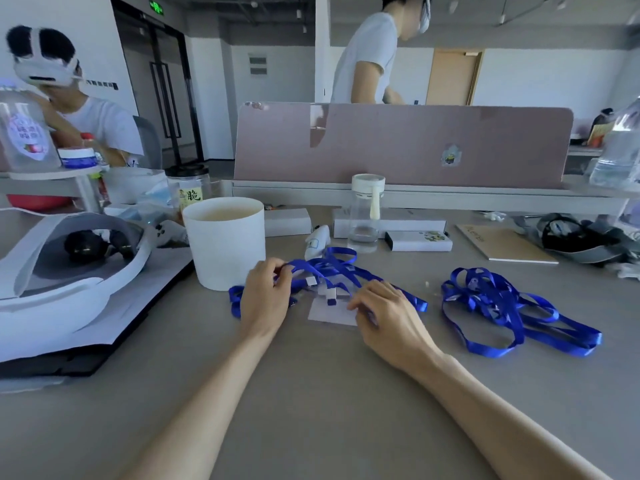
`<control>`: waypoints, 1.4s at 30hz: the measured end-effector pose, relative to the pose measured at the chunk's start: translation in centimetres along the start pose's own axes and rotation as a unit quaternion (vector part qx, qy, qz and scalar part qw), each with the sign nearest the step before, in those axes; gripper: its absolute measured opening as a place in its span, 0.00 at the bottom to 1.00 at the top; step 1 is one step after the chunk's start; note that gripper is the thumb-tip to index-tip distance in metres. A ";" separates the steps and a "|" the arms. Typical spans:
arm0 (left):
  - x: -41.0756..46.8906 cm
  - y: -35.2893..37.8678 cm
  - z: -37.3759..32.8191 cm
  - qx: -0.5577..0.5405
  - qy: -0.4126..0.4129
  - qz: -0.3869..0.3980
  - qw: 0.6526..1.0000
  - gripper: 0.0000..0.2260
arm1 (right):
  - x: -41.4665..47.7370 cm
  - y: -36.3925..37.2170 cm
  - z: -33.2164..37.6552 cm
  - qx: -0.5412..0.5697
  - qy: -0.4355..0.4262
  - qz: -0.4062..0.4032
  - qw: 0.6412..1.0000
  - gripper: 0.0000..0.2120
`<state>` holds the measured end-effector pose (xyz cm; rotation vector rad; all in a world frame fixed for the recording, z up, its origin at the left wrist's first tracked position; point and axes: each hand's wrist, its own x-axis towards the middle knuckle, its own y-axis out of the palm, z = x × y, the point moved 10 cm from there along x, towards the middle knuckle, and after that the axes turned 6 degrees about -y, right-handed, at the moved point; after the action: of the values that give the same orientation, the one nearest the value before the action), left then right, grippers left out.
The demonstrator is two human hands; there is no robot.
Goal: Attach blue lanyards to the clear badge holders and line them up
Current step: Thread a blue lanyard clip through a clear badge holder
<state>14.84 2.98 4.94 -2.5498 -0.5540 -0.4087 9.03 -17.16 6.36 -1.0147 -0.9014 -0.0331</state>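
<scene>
A clear badge holder (pixel 330 311) lay flat on the surface (pixel 329 393) just right of the white tub (pixel 225 240). The right hand (pixel 388 315) steadied its edge (pinching or merely pressing, I could not tell). The left hand (pixel 265 296) closed its grip on a blue lanyard (pixel 304 264) by the tub's base, probably readying its clip. Spare lanyards (pixel 502 306) waited farther right of the tub.

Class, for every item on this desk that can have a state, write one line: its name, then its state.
clear badge holder, lying flat
tangled blue lanyards, bunched between the hands
spare blue lanyards, loose heap, untouched
left hand, pinching the tangled blue lanyards
right hand, fingertips on the clear badge holder; grip unclear
water bottle, upright, capped, nearly empty
paper bucket, upright, open-topped
notebook, closed, flat
</scene>
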 end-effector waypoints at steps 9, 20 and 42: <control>-0.6 -0.5 -2.3 -0.085 0.048 0.026 0.995 0.05 | 0.2 1.7 0.1 0.003 0.022 0.071 0.997 0.13; -3.5 1.6 -6.1 -0.158 0.092 0.136 0.974 0.08 | 0.0 -0.2 -3.4 0.237 0.220 -0.045 0.945 0.08; -2.4 1.0 -5.8 -0.086 0.097 0.149 0.980 0.08 | -1.2 -4.1 -4.4 0.468 0.316 -0.198 0.801 0.09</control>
<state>12.10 -1.61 8.49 -2.6599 -0.0642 -0.6098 9.37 -23.10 7.58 0.1524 -0.3790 -0.2412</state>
